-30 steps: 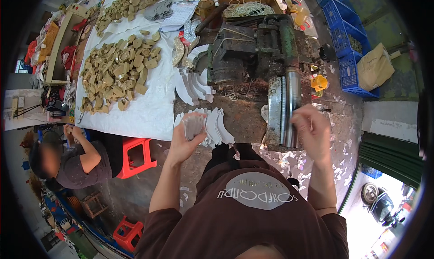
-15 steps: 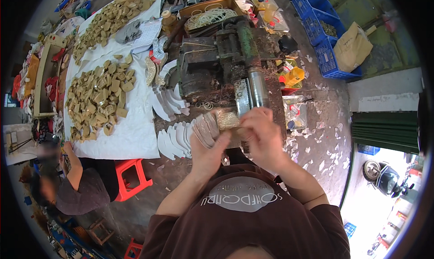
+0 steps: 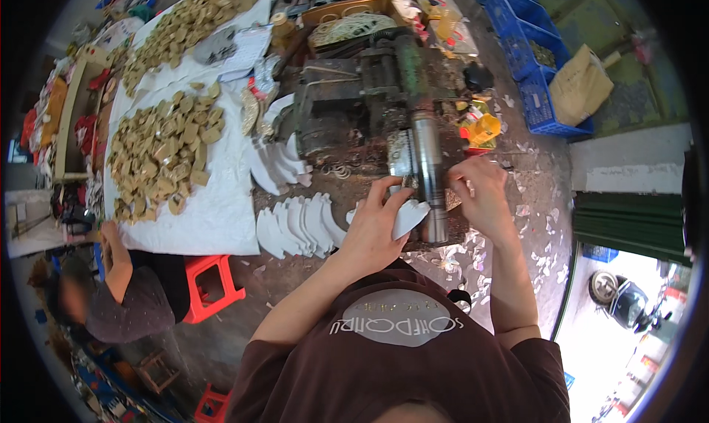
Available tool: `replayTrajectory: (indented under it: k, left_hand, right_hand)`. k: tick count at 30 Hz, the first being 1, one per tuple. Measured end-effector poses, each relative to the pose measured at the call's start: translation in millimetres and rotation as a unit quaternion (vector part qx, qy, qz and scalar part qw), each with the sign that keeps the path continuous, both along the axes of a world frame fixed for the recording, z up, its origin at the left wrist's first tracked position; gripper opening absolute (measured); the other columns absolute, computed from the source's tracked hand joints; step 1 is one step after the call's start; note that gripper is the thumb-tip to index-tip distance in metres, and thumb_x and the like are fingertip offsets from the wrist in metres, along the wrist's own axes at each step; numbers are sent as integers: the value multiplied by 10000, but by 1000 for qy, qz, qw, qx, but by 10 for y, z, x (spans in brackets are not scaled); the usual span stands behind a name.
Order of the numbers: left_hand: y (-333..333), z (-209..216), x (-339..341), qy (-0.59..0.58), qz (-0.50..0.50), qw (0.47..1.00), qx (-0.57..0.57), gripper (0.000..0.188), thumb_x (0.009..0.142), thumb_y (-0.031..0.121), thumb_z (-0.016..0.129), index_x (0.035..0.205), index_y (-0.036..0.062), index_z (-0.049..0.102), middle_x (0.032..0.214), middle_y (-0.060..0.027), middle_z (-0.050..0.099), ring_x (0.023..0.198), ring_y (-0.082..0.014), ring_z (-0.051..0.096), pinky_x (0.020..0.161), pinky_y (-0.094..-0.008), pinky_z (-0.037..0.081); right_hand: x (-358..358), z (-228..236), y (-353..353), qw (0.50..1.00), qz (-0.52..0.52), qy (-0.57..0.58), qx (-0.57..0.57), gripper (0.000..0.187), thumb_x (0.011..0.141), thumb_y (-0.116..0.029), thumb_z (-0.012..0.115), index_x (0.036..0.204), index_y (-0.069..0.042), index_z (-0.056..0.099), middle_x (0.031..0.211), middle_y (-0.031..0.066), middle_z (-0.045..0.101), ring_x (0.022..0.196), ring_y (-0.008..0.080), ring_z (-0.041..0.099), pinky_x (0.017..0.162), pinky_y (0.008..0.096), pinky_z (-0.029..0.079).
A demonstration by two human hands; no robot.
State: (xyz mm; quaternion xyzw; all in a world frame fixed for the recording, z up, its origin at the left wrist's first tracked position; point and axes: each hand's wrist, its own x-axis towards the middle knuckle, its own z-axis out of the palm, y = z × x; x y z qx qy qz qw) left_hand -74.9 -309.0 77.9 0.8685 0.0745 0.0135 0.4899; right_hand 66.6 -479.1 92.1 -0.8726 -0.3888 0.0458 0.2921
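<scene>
My left hand [image 3: 373, 227] grips a curved white piece [image 3: 410, 218] in front of the polished steel roller [image 3: 426, 157]. A bit of glittery material [image 3: 406, 181] shows at its fingertips, against the roller's left side. Across the roller, my right hand [image 3: 484, 195] is closed, its fingertips pinching a brownish, glittery piece [image 3: 459, 192] that is mostly hidden. The roller belongs to an old green metal machine [image 3: 354, 90]. Left of my left hand, several curved white pieces [image 3: 295, 227] lie overlapping in a row on the bench, with more curved pieces [image 3: 275, 164] behind them.
White cloth [image 3: 229, 223] on the left carries piles of tan blocks [image 3: 166, 157]. A person [image 3: 133, 297] sits by a red stool [image 3: 213, 288]. Blue crates [image 3: 543, 98] and a paper sack [image 3: 581, 87] stand at the right. White scraps [image 3: 543, 238] litter the floor.
My hands were together before the roller at a glittery piece. Now they are apart: the right has moved to the roller's right side, the left rightward, and its stack of curved pieces shows a white face.
</scene>
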Motion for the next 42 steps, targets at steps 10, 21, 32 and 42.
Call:
replayTrajectory:
  k: [10,21,32,42]
  left_hand:
    - [1141,-485,-1123,20,219,969,113,472,666,-21,670,1127,30,582,1184,-129,535,1112,-312,531,953,-394,415]
    - [1251,-928,-1760,253,73,930,258,552,572,-58,662,1103,88,609,1165,-141,536,1058,-315,545,910,-434,426]
    - [356,61,-387,-142,106,838,-516,473,782,174,711,1188,-4,545,1253,-93,483,1145,-175,487,965,-329,401]
    - [48,129,-174,-80,257,868,-417,378,834,86,651,1180,-15,538,979,-34,587,883,-129,571,786,-280,475]
  right_hand:
    - [-4,-148,-83,971,-115,165,127,203,867,-63,626,1056,11,609,851,58,621,808,131,562,767,279,455]
    - [-47,-65,10,965,-123,173,153,157,873,-60,623,1011,14,613,857,57,617,808,135,562,763,273,451]
    - [-856,253,772,981,84,52,165,256,709,38,708,935,-45,622,1137,126,513,1009,296,457,832,398,419]
    - [-575,149,497,961,85,72,253,225,713,64,633,885,-66,568,862,72,554,857,282,533,840,421,372]
